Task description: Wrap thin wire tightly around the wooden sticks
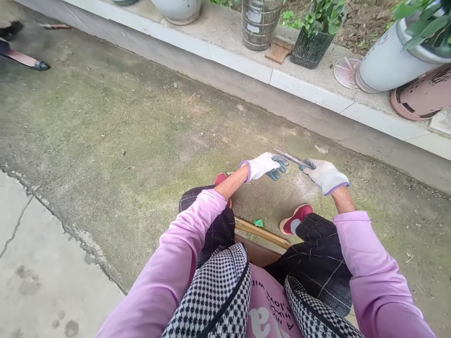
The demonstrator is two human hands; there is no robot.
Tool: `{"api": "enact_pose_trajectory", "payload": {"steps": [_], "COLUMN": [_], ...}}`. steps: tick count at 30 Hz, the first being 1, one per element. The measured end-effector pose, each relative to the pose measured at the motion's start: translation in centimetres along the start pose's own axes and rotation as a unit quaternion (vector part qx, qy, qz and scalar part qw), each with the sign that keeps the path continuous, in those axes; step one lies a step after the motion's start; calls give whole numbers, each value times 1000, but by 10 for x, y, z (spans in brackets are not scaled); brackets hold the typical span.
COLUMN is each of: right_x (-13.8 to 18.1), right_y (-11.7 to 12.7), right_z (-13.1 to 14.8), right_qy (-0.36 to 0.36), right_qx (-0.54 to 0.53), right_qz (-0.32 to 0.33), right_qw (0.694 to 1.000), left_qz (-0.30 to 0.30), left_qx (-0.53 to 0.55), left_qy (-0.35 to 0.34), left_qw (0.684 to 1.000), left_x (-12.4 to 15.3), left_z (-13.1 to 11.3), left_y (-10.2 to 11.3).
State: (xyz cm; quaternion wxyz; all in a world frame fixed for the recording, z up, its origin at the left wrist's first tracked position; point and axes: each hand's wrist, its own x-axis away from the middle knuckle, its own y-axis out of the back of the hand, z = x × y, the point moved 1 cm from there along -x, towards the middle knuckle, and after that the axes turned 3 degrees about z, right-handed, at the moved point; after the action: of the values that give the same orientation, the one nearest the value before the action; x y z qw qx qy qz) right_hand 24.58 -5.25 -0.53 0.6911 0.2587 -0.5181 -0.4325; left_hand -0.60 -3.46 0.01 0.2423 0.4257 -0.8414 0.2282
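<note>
My right hand [322,174], in a white work glove with dark grey fingers and a purple cuff, grips one end of a short brownish metal rod [291,157] with a ridged middle. The rod points to the left, above the concrete ground. Just below its free end is my left hand [271,165], gloved the same way, with its fingers apart and somewhat curled. I see nothing in it, and whether its fingertips touch the rod is unclear. A pale powdery patch [305,185] marks the ground under the rod.
A wooden bar [262,231] lies between my feet, beside a small green packet [259,223]. Across the front runs a tiled ledge [306,91] with several plant pots, including a white one [391,58]. Another person's foot [26,58] shows at the far left.
</note>
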Motion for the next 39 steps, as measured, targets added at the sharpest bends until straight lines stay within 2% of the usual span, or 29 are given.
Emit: {"api": "enact_pose_trajectory", "payload": {"steps": [4,8,11,14,22,29,35,39], "right_x": [4,9,8,6,4,1,3,5], "right_y": [5,4,2,2,1,-1,1,3], "right_z": [-5,-4,-5,-7,-10,-12,-8,-5], "right_qy": [-41,-39,-38,-39,-43,-48,-52,-47], "right_qx": [-85,-145,-153,-147,-163,-160,-153,-147], "right_qz": [-58,-72,-76,-76,-78,-70,-64,-55], "right_qw": [994,986,985,985,983,983,985,987], "left_qz": [-1,-7,10,20,-37,-40,-53,-76], "left_qx": [133,129,99,72,-30,-99,-242,-328], "left_qy": [24,56,71,54,-2,-64,-156,-157], "left_qw": [991,990,993,996,999,992,956,929], "left_x": [-2,0,-2,-5,3,-8,-11,-5], "left_z": [-5,-6,-2,0,-11,5,11,5], "left_y": [5,7,5,3,1,4,10,12]}}
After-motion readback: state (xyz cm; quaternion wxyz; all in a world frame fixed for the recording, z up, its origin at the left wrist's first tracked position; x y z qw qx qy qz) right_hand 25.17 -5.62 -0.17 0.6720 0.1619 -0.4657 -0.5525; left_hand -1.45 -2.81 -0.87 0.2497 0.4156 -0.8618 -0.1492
